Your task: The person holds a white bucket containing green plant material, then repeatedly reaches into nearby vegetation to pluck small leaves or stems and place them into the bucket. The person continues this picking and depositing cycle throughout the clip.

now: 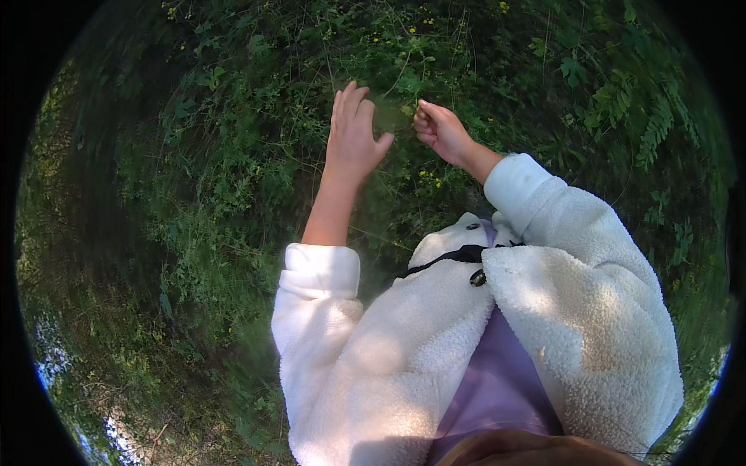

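Note:
My left hand (357, 133) reaches over the green plants with its palm down. Its thumb stands away from the stretched fingers, and nothing is held in it. To its right, my right hand (441, 130) is closed in a pinch, thumb against curled fingers. A thin plant stem (420, 84) appears to rise from that pinch, though its end inside the fingers is hidden. Blurred greenery lies in the gap between both hands. White fleecy cuffs are turned back on both forearms.
Dense weeds (225, 171) with tangled thin stems spread all around. Small yellow flowers (429, 179) dot the growth, below the right hand and farther off. Feathery leaves (660, 128) stand at the right. Dry twigs (159, 439) and bright ground patches show at lower left.

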